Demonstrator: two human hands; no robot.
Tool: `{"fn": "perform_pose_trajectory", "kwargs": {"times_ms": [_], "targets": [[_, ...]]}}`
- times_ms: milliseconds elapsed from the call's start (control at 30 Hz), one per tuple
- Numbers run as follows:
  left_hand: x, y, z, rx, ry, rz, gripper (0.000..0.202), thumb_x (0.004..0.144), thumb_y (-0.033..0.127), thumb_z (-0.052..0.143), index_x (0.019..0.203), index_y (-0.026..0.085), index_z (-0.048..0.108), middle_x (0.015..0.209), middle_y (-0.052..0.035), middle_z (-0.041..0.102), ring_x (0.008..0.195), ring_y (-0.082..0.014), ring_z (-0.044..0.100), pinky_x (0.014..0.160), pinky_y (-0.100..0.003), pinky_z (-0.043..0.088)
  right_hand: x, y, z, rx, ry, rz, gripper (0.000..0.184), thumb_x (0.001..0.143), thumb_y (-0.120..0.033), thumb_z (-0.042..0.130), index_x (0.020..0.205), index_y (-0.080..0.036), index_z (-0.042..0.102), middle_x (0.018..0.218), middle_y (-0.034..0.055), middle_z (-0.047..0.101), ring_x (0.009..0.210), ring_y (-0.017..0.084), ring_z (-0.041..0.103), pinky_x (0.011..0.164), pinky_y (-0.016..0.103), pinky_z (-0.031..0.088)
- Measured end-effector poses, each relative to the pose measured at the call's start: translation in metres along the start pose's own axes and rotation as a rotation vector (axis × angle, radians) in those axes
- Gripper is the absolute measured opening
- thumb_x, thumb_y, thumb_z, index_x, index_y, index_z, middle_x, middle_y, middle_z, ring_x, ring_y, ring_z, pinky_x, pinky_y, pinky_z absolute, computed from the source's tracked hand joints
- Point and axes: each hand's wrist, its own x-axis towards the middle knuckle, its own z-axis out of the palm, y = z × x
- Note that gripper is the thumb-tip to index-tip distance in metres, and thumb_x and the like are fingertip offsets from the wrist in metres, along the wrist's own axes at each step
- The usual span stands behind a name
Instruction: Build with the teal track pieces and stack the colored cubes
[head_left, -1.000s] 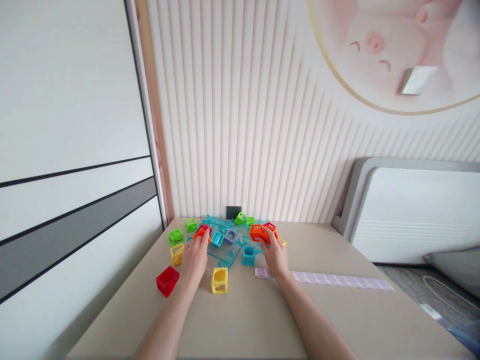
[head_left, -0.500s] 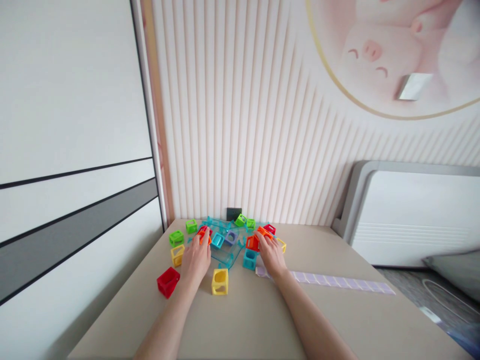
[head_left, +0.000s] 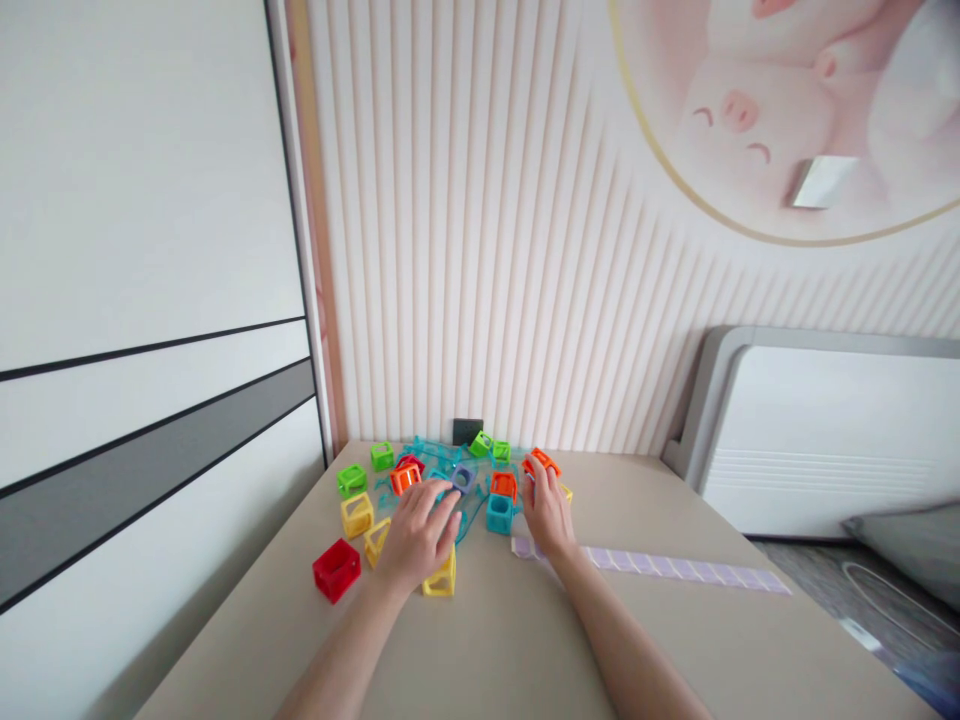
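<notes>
My left hand hovers over the middle of the pile, thumb and fingers apart, holding nothing. Its fingertips are beside a purple open-frame cube and partly cover a light blue cube. Under the thumb side stands a yellow cube; another yellow frame lies beside the wrist. An orange cube sits just beyond the knuckles. My right hand has its fingers on an orange cube at the right. Left of that hand, an orange-red cube and a blue cube stand close together.
Clear teal plastic pieces lie beneath the cubes. Green cubes, a yellow cube and a red cube are at the left. A purple strip lies at right. A ribbed wall bounds the table.
My left hand has let go of the orange cube and moved right and nearer, toward the purple cube. The orange cube at my right hand has shifted slightly right.
</notes>
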Motion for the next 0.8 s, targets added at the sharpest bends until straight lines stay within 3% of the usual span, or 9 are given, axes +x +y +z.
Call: {"fn": "perform_pose_trajectory", "kwargs": {"times_ms": [133,233,367,500,633,800], "targets": [[-0.001,0.017,-0.002,-0.152,-0.19,0.186,0.025,0.094,0.027,0.05,0.111,0.02,0.067,0.11,-0.0113,0.065,0.106,-0.0274,0.06,0.095,-0.044,0.049,0.019,-0.014,-0.004,0.077,-0.189,-0.016,0.048,0.098,-0.024,0.041,0.146,-0.028,0.045,0.131,0.0107,0.064,0.102,0.026,0.069,0.08,0.035,0.055],[-0.001,0.021,-0.001,-0.191,-0.305,0.207,0.023,0.092,0.031,0.054,0.108,0.02,0.066,0.108,-0.0101,0.065,0.104,-0.0273,0.059,0.095,-0.044,0.048,0.042,-0.027,0.003,0.094,-0.338,-0.036,0.048,0.095,-0.019,0.049,0.142,-0.029,0.05,0.131,0.0089,0.066,0.096,0.024,0.071,0.075,0.029,0.053],[-0.006,0.017,0.007,-0.138,-0.362,0.167,0.014,0.092,0.024,0.055,0.098,0.02,0.067,0.106,-0.0081,0.066,0.1,-0.0248,0.06,0.089,-0.041,0.049,0.067,-0.039,0.022,0.115,-0.364,-0.067,0.045,0.09,-0.012,0.053,0.131,-0.028,0.061,0.123,0.0053,0.07,0.098,0.022,0.07,0.078,0.026,0.051],[-0.011,0.01,0.017,-0.076,-0.368,0.135,0.014,0.092,0.015,0.054,0.09,0.021,0.066,0.105,-0.0059,0.066,0.095,-0.0222,0.062,0.084,-0.037,0.048,0.07,-0.04,0.028,0.115,-0.318,-0.051,0.04,0.092,-0.013,0.049,0.128,-0.023,0.063,0.119,0.0067,0.069,0.089,0.02,0.071,0.073,0.026,0.05],[-0.012,0.002,0.021,-0.046,-0.414,0.078,0.018,0.093,0.009,0.053,0.091,0.02,0.067,0.1,-0.0038,0.068,0.091,-0.0206,0.063,0.081,-0.035,0.047,0.051,-0.026,0.003,0.119,-0.258,-0.035,0.032,0.098,-0.021,0.041,0.117,-0.02,0.067,0.11,0.0095,0.072,0.09,0.022,0.071,0.077,0.03,0.052],[-0.012,-0.004,0.03,-0.042,-0.482,0.002,0.023,0.094,0.007,0.051,0.101,0.021,0.068,0.102,-0.0036,0.071,0.096,-0.0211,0.065,0.086,-0.035,0.047,-0.003,0.018,-0.063,0.113,-0.292,-0.171,0.029,0.1,-0.03,0.043,0.104,-0.023,0.071,0.096,0.0081,0.074,0.088,0.022,0.069,0.081,0.033,0.053]]}}
